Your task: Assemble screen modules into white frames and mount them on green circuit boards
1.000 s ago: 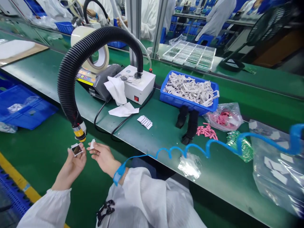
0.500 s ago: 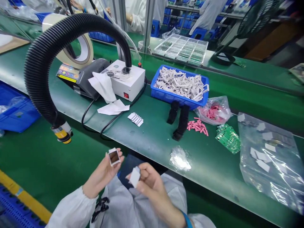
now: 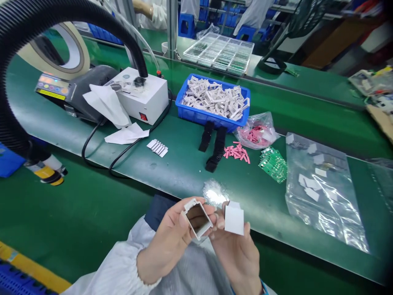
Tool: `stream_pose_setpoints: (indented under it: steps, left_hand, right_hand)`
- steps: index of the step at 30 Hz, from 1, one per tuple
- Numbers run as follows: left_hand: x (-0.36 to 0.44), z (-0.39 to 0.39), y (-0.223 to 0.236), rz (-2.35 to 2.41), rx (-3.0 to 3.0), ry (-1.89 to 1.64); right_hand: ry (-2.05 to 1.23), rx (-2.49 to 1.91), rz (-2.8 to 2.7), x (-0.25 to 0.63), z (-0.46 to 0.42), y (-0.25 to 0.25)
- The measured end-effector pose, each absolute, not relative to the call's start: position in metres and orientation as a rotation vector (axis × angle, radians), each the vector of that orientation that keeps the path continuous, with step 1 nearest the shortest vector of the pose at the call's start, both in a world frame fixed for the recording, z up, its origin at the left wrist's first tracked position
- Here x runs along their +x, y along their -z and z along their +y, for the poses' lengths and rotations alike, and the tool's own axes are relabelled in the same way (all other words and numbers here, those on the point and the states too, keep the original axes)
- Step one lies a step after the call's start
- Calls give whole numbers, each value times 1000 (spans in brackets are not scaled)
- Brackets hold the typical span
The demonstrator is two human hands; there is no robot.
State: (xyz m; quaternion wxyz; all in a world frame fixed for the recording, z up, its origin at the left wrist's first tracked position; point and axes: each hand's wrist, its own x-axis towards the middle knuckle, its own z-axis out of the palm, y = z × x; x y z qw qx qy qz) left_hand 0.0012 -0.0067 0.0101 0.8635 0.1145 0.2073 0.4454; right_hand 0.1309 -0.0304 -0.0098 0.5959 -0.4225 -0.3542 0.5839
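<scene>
My left hand [image 3: 172, 233] is closed around a small white plastic frame [image 3: 190, 203] with a dark, glossy inside facing up toward me. Beside it, my right hand [image 3: 235, 252] grips a flat white rectangular piece [image 3: 234, 220], its face toward me and a small tab at its top edge. The two hands are close together, low in front of the bench edge. The fingertips of the right hand are near the frame; whether they touch it I cannot tell.
A blue bin [image 3: 211, 119] holds many white plastic frames. Around it lie black strips [image 3: 216, 151], pink strips [image 3: 238, 151], green circuit boards [image 3: 273, 164], a plastic bag with white pieces [image 3: 322, 213] and several white pieces [image 3: 157, 147]. A black hose [image 3: 9, 82] arches at left.
Both hands have moved right and come closer together, with the frame and the white piece still in them. The camera view has shifted, so the bench things appear further left.
</scene>
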Motion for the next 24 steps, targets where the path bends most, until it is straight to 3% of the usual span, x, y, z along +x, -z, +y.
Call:
stream_pose_setpoints:
  steps: [17,20,24]
  left_hand:
    - [13,-12,-5,469,315,-914]
    - [13,-12,2,502,353,-952]
    - [13,-11,14,545,442,-1000]
  right_hand:
    - [-1266,-993,-724,138,-40,16]
    - [-1046,-1061,-896,138,-46,16]
    - [-456,-1172,-1298,141,-55,14]
